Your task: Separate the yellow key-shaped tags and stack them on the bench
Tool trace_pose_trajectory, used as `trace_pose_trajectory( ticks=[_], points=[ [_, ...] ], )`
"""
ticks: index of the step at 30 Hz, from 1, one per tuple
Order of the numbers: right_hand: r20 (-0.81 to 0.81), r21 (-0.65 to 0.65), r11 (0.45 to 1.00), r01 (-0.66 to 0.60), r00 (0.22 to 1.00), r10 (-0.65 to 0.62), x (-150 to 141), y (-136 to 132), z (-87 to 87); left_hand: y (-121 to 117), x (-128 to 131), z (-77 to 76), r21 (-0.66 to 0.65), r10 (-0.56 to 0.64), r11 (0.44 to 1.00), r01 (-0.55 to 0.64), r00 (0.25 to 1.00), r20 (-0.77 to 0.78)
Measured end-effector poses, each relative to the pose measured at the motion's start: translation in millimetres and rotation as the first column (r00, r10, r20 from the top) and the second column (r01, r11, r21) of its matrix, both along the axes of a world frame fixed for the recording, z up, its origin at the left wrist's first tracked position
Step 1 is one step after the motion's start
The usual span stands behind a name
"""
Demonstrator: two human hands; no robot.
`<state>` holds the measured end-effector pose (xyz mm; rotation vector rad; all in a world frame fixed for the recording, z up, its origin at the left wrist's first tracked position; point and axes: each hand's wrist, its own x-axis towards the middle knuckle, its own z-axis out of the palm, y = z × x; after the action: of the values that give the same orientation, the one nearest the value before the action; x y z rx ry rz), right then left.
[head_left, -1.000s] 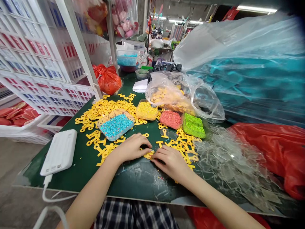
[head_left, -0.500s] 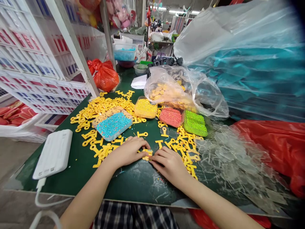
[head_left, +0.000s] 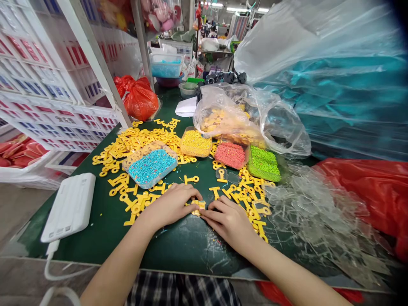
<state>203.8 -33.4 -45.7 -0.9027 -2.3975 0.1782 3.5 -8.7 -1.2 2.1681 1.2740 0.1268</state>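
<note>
A small yellow plastic piece (head_left: 199, 205) with blue bits along its top lies low over the green table between my hands. My left hand (head_left: 174, 206) has thumb and forefinger closed on its left side. On its right edge, the closed fingertips of my right hand (head_left: 227, 219) press against it; whether they hold anything smaller is hidden. Ahead are trays of tiny beads: blue beads (head_left: 153, 167), yellow beads (head_left: 195, 142), red beads (head_left: 230, 154) and green beads (head_left: 264, 163). Loose yellow T-shaped pieces with ring ends (head_left: 140, 142) lie around the trays.
A white power bank (head_left: 69, 207) with a cable sits at the left edge. Clear plastic scraps (head_left: 318, 212) heap up at right, beside a red bag (head_left: 366, 187). An open clear bag (head_left: 236, 112) of yellow pieces stands behind the trays. White crates (head_left: 57, 114) rise at left.
The view has shifted slightly. Both hands stay at the small yellow piece, with only slight finger movement; the blue bits along its top show a little more clearly.
</note>
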Motion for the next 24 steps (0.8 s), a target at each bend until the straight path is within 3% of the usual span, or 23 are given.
trace_pose_trajectory(
  ticks=[24],
  points=[
    [0.018,-0.038,0.999,0.03,0.999,-0.029,1.5,0.2,-0.1,0.9,-0.4,-1.4,0.052,-0.008,0.999,0.007,1.0,0.016]
  ],
)
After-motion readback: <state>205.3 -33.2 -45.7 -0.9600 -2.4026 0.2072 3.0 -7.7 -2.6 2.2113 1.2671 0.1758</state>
